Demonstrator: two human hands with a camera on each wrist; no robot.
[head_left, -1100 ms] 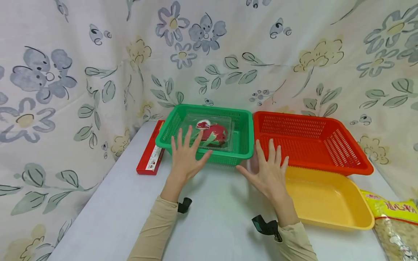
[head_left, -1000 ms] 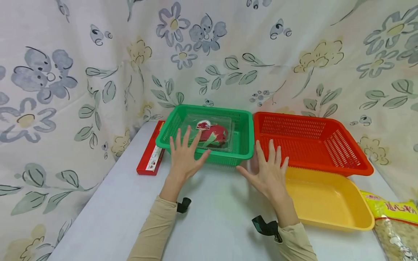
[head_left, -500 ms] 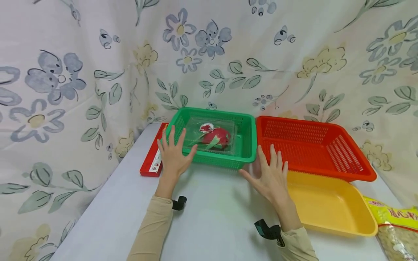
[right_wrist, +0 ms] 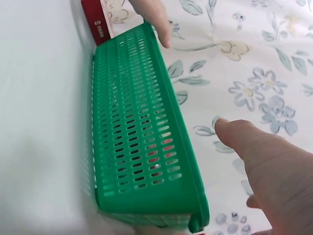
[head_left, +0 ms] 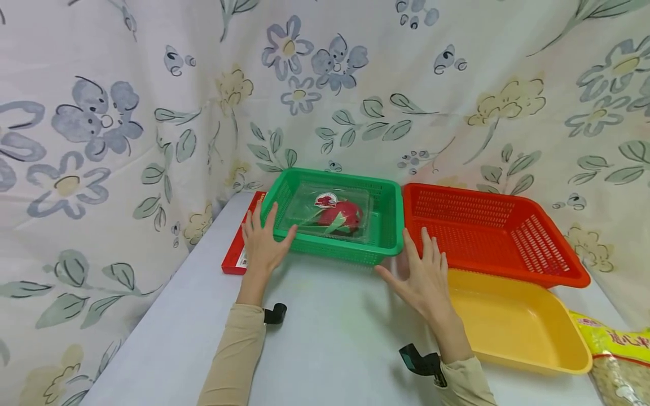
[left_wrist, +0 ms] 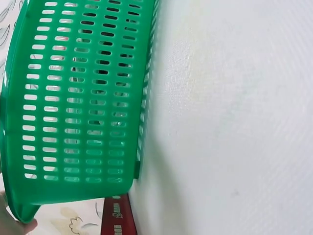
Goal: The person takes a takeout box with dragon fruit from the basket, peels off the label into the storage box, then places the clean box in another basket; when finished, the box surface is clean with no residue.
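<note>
A green perforated basket point(head_left: 335, 248) stands in the middle at the back of the table. Inside it lies a clear plastic box point(head_left: 304, 210) with a round label and a pink dragon fruit point(head_left: 344, 216). My left hand point(head_left: 262, 247), fingers spread, is at the basket's front left corner; in the left wrist view its fingertips point(left_wrist: 30, 225) meet the rim's corner. My right hand point(head_left: 422, 276), also spread and holding nothing, hovers off the front right corner. The right wrist view shows its thumb point(right_wrist: 244, 139) apart from the basket's rim point(right_wrist: 178, 115).
Right of the green basket sits a red perforated basket point(head_left: 457, 248), with a yellow tray point(head_left: 513, 321) in front of it. A yellow-topped bag of pasta point(head_left: 622, 352) lies at the far right. Partly behind my left hand is a red box point(head_left: 236, 251). A floral curtain hangs behind.
My left hand has moved left, from in front of the green basket to its left corner. The right hand has hardly moved, its fingers slightly closer together. The head view has shifted a little.
</note>
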